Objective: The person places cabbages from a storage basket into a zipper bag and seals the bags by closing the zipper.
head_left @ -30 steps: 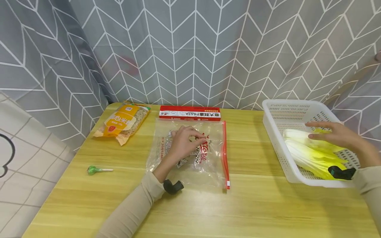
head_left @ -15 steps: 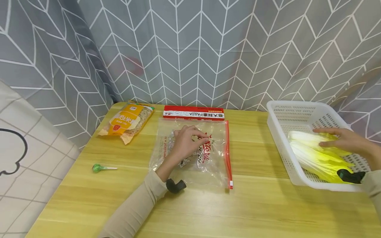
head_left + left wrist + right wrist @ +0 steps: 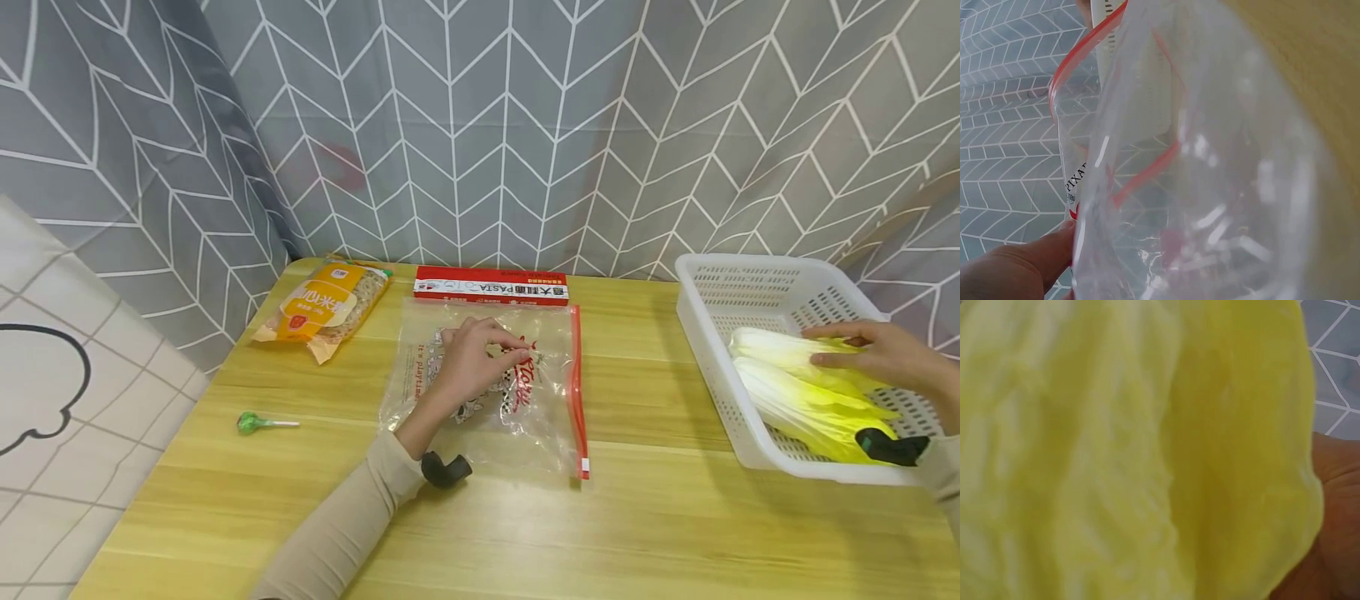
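Some cabbage (image 3: 772,352) lies inside the basket (image 3: 715,383), gripped by our right hand (image 3: 883,358), best cradled lightly, we judge; left of the basket, our left hand (image 3: 474,363) pinches the zip bag (image 3: 536,443).

The left forearm (image 3: 341,521), in a beige sleeve, slants up from the bottom edge of the head view to the left hand (image 3: 476,358) at the centre, back of the hand uppermost, forefinger and thumb pointing right with tips close together in a pinch. At the right edge, the partly cropped right forearm (image 3: 942,475) leads to the right hand (image 3: 892,357), directed left, thumb set below the forefinger. The left wrist view shows a thumb (image 3: 1054,250) at lower left.
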A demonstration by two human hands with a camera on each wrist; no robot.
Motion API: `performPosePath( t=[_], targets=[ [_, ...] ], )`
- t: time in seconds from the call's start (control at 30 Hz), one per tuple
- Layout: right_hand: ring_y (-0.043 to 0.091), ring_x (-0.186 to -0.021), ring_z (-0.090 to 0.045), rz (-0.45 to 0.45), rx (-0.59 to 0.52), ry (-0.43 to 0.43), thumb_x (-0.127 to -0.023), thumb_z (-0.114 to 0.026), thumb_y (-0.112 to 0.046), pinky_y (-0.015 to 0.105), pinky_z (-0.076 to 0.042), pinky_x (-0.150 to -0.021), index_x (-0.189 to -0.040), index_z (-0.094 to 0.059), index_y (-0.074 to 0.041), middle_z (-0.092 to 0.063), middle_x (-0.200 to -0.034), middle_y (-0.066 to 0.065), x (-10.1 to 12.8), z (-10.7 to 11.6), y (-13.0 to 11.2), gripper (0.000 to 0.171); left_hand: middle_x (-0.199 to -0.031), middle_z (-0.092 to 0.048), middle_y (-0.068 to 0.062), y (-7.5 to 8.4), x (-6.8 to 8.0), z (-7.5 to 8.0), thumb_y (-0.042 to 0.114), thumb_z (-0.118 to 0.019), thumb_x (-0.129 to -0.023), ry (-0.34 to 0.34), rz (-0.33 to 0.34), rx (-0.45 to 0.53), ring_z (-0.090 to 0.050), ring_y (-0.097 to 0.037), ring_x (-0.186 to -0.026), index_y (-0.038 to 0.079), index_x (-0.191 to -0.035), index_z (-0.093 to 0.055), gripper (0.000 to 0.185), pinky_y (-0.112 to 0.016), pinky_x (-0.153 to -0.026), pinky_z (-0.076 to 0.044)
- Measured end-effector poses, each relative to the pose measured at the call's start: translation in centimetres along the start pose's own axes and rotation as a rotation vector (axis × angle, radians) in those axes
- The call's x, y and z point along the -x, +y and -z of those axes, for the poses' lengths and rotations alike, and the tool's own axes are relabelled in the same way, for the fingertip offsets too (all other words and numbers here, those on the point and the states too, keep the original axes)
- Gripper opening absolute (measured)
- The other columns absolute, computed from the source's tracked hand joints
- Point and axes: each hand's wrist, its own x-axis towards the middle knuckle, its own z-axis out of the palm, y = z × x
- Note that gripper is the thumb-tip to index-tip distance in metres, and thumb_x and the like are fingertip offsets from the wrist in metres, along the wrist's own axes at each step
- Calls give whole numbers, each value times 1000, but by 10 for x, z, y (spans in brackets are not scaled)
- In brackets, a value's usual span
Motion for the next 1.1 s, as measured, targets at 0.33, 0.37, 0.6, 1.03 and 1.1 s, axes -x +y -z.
performPosePath(
  t=[0.33, 0.37, 0.6, 1.03, 1.1],
  targets=[
    [71, -119, -39, -24, -45, -102, -98, -67, -29, 76, -40, -87, -148, -32, 13, -30, -143, 52, 3, 1, 3, 74, -98, -72, 7, 1, 1, 3, 37, -79, -88, 1, 7, -5, -57, -18, -105, 27, -97, -82, 13, -49, -95, -28],
    [70, -117, -43, -21, -47, -96, -99, -67, -28, 73, -43, -85, -147, -35, 13, -33, -142, 51, 4, 2, 3, 71, -98, -72, 7, 1, 1, 3, 37, -79, -88, 2, 6, -5, -57, -17, -104, 27, -97, -82, 13, -49, -94, -28],
    [65, -111, -52, -82, -47, -61, -100, -66, -36, 62, -49, -78, -146, -43, 8, -47, -137, 47, 9, 4, 4, 68, -100, -72, 7, 2, -1, 3, 37, -79, -88, 8, -9, -4, -57, -18, -104, 27, -96, -82, 14, -49, -94, -28],
    [65, -123, -38, -190, -138, 15, -99, -58, -54, 73, -38, -88, -152, -37, 0, -32, -147, 47, 7, -2, 12, 78, -97, -72, 9, 0, -2, 5, 37, -80, -88, 17, -21, 5, -57, -18, -103, 29, -95, -82, 11, -47, -92, -27],
    [64, -125, -38, -179, -163, 35, -100, -58, -53, 72, -38, -89, -153, -37, -5, -32, -149, 45, 7, -1, 12, 75, -96, -72, 8, -1, -3, 5, 36, -79, -88, 21, -27, 8, -58, -18, -103, 28, -95, -82, 11, -48, -91, -27]
  ],
)
